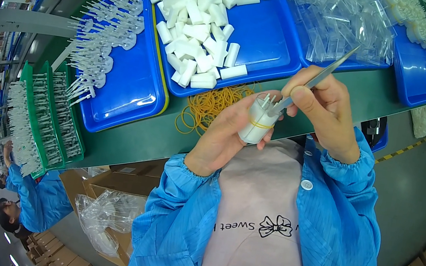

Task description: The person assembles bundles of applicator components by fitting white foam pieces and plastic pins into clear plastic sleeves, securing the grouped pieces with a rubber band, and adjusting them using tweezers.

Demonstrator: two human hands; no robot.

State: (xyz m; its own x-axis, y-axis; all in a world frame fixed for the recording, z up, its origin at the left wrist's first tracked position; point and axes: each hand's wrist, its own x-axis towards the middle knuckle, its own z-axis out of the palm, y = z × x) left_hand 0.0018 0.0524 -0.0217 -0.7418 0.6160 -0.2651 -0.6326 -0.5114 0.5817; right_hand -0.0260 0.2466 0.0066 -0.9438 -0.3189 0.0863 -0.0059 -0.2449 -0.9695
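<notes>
My left hand (221,134) is closed round a small white cylindrical bundle (258,128) with a yellow rubber band about its middle. Thin white pins stick up from the bundle's top. Between the thumb and fingers of my right hand (332,111) are metal tweezers (326,72). One end of them points up and away to the right, while the other reaches down at the bundle's upper rim. Whether the tweezers touch a pin is too small to tell. Just left of the bundle, a heap of yellow rubber bands (207,106) lies on the green table.
Blue trays stand along the table: one with white blocks (196,31), one with clear plastic pieces (338,21), one with white pronged parts (109,31). Green racks (38,115) of thin parts are at far left. An open carton (131,181) sits below. Co-workers (41,200) are at left.
</notes>
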